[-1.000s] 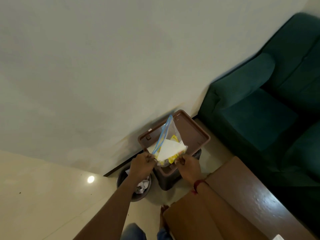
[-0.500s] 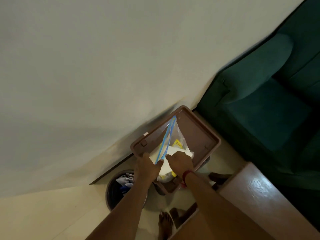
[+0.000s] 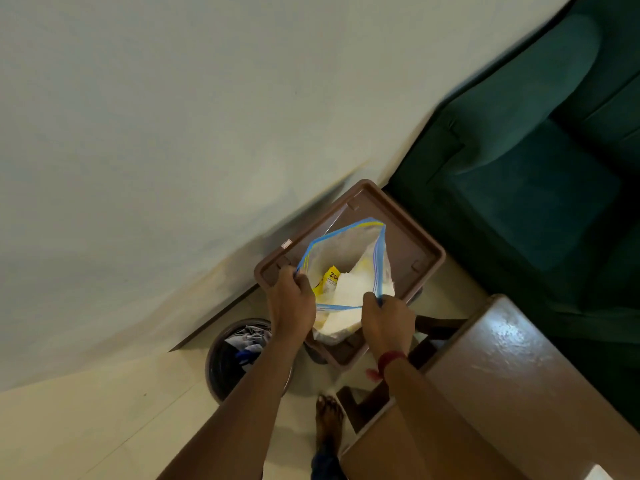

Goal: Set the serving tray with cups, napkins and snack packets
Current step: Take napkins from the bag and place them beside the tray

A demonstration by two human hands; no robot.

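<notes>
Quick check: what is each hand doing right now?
Left hand: pinching the left rim of the open zip bag.
Right hand: pinching the same bag's right rim.

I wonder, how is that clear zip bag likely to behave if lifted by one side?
Probably floppy: the zip bag sags between the left hand and right hand pinching its rim. Likely light, holding white napkins and a yellow packet. It may spill if tipped, being unzipped.

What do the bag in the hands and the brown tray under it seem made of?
Bag: thin plastic film, glossy and see-through, with a blue zip strip along the mouth. Tray: probably moulded plastic, matte brown; the rounded raised rim and moulded tabs suggest it, wood not excluded.
</notes>
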